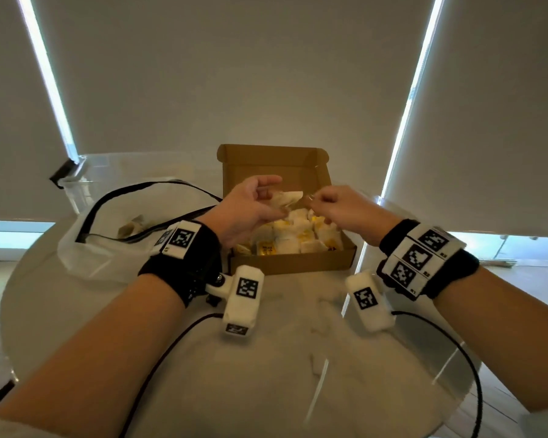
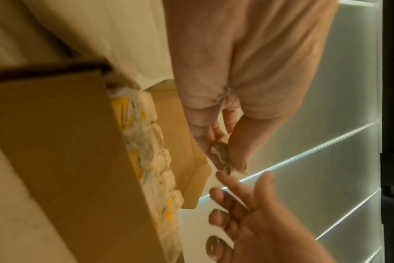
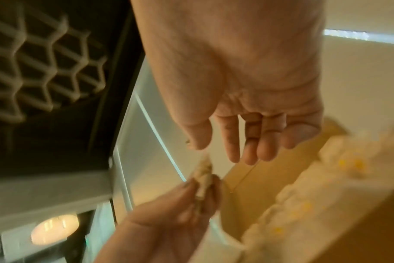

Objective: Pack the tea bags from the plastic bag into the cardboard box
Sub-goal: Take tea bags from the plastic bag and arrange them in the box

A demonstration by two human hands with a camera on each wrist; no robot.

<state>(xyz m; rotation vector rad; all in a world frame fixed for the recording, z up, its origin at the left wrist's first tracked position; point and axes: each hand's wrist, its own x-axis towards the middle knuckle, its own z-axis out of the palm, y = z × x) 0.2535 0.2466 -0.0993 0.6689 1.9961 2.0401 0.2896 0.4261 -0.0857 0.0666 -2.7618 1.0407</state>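
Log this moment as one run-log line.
left hand pinches tea bag over cardboard box | right hand open beside it | box holds many tea bags | plastic bag left of box

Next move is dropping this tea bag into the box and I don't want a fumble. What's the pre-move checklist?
1. Left hand grip on the tea bag: ok, pinched between thumb and fingers.
2. Right hand clear of the tea bag: cannot tell. Its fingers are loose, with the tips right by the bag's end.
3. Cardboard box open: ok, lid stands up at the back.
4. Room in the box: ok. The far part is bare; packed tea bags fill the near part.
5. Tea bag over the box: ok.
6. Plastic bag emptied: not ok, a few lie inside.
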